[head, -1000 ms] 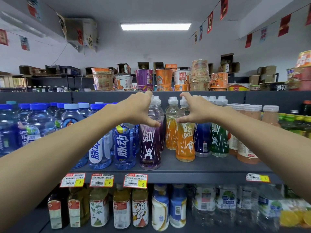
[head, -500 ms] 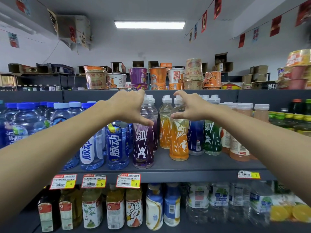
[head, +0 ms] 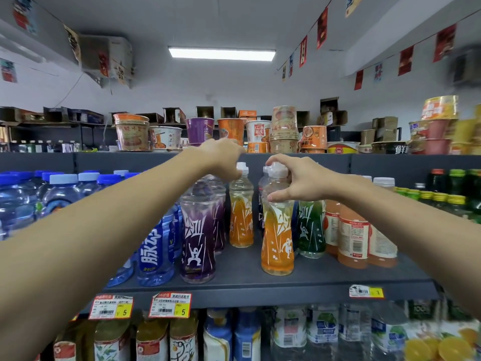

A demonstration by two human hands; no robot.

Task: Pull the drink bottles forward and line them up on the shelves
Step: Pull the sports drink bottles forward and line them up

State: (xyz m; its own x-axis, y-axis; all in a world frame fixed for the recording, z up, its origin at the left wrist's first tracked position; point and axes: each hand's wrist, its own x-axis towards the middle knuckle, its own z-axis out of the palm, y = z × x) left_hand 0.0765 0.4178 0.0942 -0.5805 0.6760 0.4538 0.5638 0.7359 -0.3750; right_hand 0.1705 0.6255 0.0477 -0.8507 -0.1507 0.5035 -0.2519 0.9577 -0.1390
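Pulled forward, orange bottle [head: 277, 230] nears the shelf [head: 260, 282] edge, right hand [head: 304, 181] fingers pinching its neck. Left hand [head: 221, 158] grip unclear. Rear orange bottle [head: 241, 217], at 11 o'clock, waits.

Left forearm [head: 104, 230]: bare from frame edge to wrist, surface smooth.
Right forearm [head: 403, 220]: likewise bare along whole visible length.
Left hand [head: 221, 157]: bare. Back of hand and knuckles in view, fingertips hidden.
Right hand [head: 299, 181]: bare. Thumb, index finger and knuckle line clearly seen.
Wrists: slim, uncovered on both sides.
Both arms look broad at near ends, narrowing toward hands; wide lens.
Clothing: cannot tell, upper arms and torso outside frame.
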